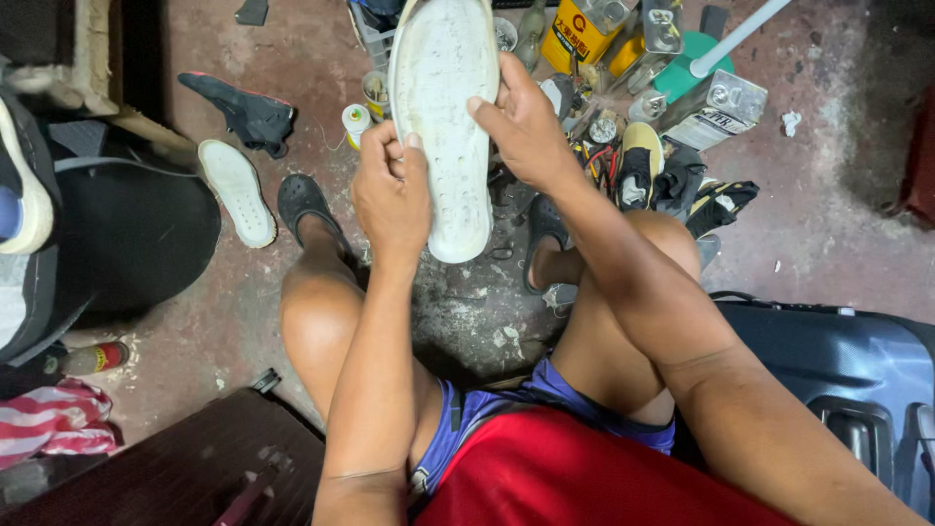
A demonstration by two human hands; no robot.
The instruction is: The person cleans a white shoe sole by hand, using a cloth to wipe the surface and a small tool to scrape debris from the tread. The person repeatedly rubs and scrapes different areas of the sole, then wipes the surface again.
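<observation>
Over on the far left, a loose white insole [237,192] lies flat on the stained concrete floor [828,234], beside a black shoe upper [248,112], both set aside within arm's reach. At centre, the left hand [392,192] is clenched on the near edge of a long, scuffed white rubber shoe sole [446,117], which is raised above the knees with its flat face turned up toward the eyes, so its surface can be looked over. On its other edge, the right hand [526,127] pinches it with thumb and fingers, steadying it. Beyond, to the right, yellow and silver metal tins [623,39] crowd the floor close to the feet, handy while sitting.
</observation>
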